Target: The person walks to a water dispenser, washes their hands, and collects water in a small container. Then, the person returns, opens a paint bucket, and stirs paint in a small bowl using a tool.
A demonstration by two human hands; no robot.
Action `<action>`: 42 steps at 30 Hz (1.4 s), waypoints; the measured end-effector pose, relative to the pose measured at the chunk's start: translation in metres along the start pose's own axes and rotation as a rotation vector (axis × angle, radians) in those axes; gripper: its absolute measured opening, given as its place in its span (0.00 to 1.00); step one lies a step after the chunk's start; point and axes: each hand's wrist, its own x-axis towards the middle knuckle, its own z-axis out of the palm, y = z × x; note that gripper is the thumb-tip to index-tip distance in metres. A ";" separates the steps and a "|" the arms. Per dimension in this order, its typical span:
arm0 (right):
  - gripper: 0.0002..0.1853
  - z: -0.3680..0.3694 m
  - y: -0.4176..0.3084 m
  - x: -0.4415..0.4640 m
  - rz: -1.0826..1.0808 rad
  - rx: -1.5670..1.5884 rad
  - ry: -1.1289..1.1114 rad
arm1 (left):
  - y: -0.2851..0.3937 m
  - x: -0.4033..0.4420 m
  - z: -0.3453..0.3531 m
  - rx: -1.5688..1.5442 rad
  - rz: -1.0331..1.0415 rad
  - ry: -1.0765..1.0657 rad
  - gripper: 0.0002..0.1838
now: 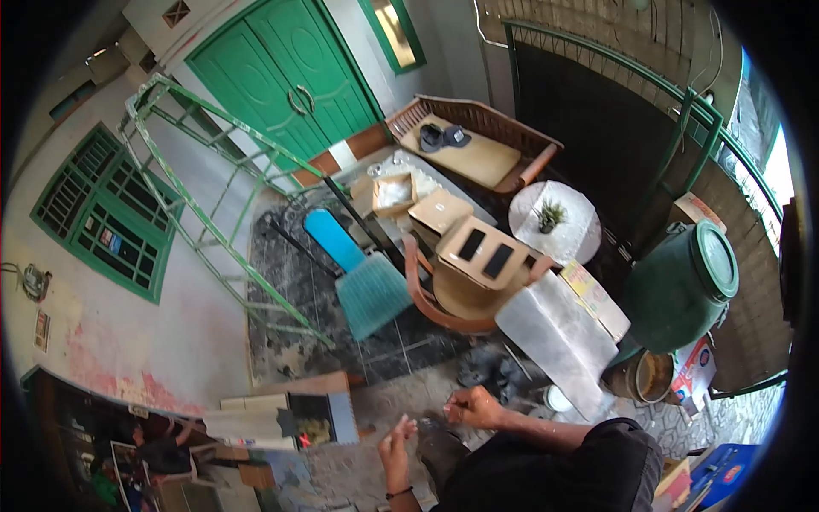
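My left hand point(395, 452), with a dark band at the wrist, is raised in front of my body at the bottom. Its fingers are loosely apart, and I see nothing held in them. Close by on the right, my right hand point(474, 408) has its fingers curled together. Anything between those fingertips is too small to make out. The hands are apart from each other, above the grey paved floor point(367, 465). A dark crumpled bag point(490, 375) lies just beyond my right hand, and a small white bucket point(559, 398) stands to its right.
A green metal scaffold frame point(205, 226) stands at left. Ahead are a teal chair point(373, 294), a wooden armchair point(452, 320) bearing a cardboard box point(482, 253), and a round table point(520, 209) with a plant. A green barrel point(674, 290) is at right; a person point(166, 452) sits lower left.
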 end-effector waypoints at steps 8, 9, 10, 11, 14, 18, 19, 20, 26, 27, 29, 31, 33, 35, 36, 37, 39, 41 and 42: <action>0.03 0.098 -0.028 0.177 -0.213 -0.017 0.109 | 0.001 0.158 -0.098 -0.151 0.048 0.090 0.09; 0.04 0.098 -0.051 0.193 -0.165 -0.055 0.121 | -0.010 0.178 -0.122 -0.130 0.045 0.048 0.10; 0.05 0.100 -0.067 0.212 -0.127 -0.089 0.147 | -0.010 0.202 -0.136 -0.203 0.066 -0.014 0.12; 0.06 0.100 -0.071 0.227 -0.067 -0.028 0.136 | 0.004 0.223 -0.145 -0.277 0.082 -0.077 0.15; 0.05 0.100 -0.055 0.264 0.028 0.180 0.154 | 0.045 0.276 -0.144 -0.649 -0.162 -0.156 0.18; 0.07 0.097 -0.036 0.298 -0.022 -0.188 0.180 | 0.054 0.348 -0.161 0.626 0.517 -0.390 0.11; 0.09 0.097 -0.025 0.308 -0.061 -0.216 0.169 | 0.053 0.361 -0.163 0.571 0.381 -0.398 0.08; 0.08 0.098 -0.019 0.315 -0.019 -0.189 0.176 | 0.044 0.370 -0.164 0.422 0.267 -0.388 0.08; 0.06 0.087 -0.049 0.393 -0.108 -0.118 0.214 | 0.084 0.450 -0.151 0.322 0.229 -0.440 0.08; 0.05 0.082 -0.054 0.406 -0.219 -0.136 0.236 | 0.085 0.460 -0.142 0.063 0.112 -0.426 0.08; 0.05 0.072 -0.070 0.423 -0.151 -0.072 0.205 | 0.110 0.472 -0.123 -0.334 -0.069 -0.475 0.12; 0.04 0.067 -0.077 0.434 -0.004 -0.018 0.197 | 0.121 0.490 -0.120 -0.638 -0.264 -0.551 0.23; 0.04 0.065 -0.069 0.440 -0.262 -0.243 0.374 | 0.136 0.500 -0.120 0.234 0.086 -0.575 0.24; 0.09 0.057 -0.101 0.434 -0.555 -0.791 0.524 | 0.188 0.502 -0.120 1.185 0.952 -0.578 0.23; 0.10 0.058 -0.093 0.434 -0.460 -0.648 0.548 | 0.186 0.512 -0.122 0.988 0.860 -0.632 0.22; 0.10 0.066 -0.075 0.430 -0.361 -0.499 0.567 | 0.177 0.519 -0.127 0.794 0.754 -0.683 0.21; 0.10 0.078 -0.044 0.405 0.010 -0.309 0.533 | 0.182 0.516 -0.129 0.458 0.401 -0.710 0.21; 0.10 0.093 -0.017 0.366 0.240 -0.557 0.680 | 0.180 0.525 -0.138 0.630 0.606 -0.729 0.21; 0.11 0.104 0.003 0.344 0.449 -0.627 0.693 | 0.178 0.527 -0.145 0.715 0.702 -0.732 0.21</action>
